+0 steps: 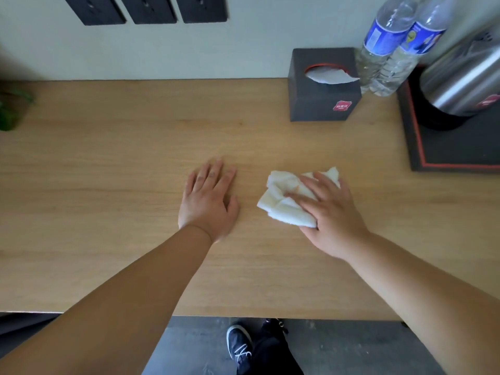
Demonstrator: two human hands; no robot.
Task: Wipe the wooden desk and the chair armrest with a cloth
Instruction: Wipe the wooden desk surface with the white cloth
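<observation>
A light wooden desk (pixel 108 171) fills most of the view. A crumpled white cloth (pixel 281 201) lies on it right of centre, and my right hand (pixel 331 212) presses down on the cloth with fingers spread over it. My left hand (pixel 208 198) rests flat on the bare wood to the left of the cloth, palm down, holding nothing. The two hands are a short gap apart. No chair armrest shows in the view.
A dark tissue box (pixel 322 104) stands at the back right. Two water bottles (pixel 389 50) stand beside it, then a steel kettle (pixel 460 77) on a black tray (pixel 454 150). A green plant (pixel 10 112) sits at the left edge. Wall sockets (pixel 146 9) are above.
</observation>
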